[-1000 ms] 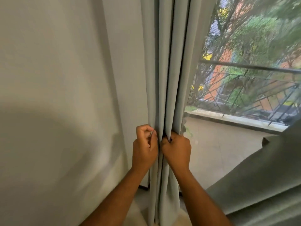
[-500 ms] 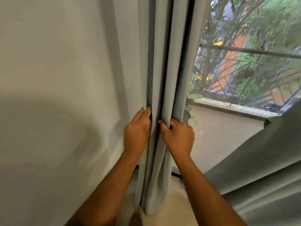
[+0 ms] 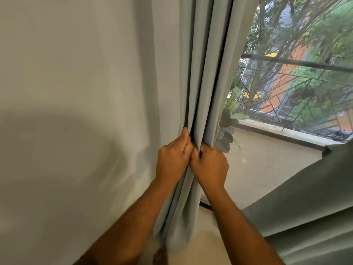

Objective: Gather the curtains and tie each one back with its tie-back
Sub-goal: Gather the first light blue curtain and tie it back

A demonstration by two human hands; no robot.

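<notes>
A pale grey-green fabric curtain [image 3: 202, 77], hung against a plain off-white wall [image 3: 76, 92] at the left edge of a large window [image 3: 298, 77], is seen bunched into narrow vertical pleats. The pleats are gripped at mid-height by both hands, which are pressed knuckle to knuckle: the left hand [image 3: 172, 160] is wrapped round the wall-side folds with its thumb laid upward along a crease, while the right hand [image 3: 210, 165] is curled tightly round the window-side folds. Below the hands the gathered cloth is seen hanging to a pale tiled floor [image 3: 202, 245].

The gathering of this panel is judged to be largely done, since the cloth is drawn clear of the glass and a metal balcony railing [image 3: 298, 96] and green trees are exposed. No tie-back can be made out anywhere in view, so the tying is judged not yet begun. A second sweep of matching grey-green cloth [image 3: 305, 217] is seen at lower right, untied; whether it is the other curtain cannot be told. If so, its gathering and tying would also remain.
</notes>
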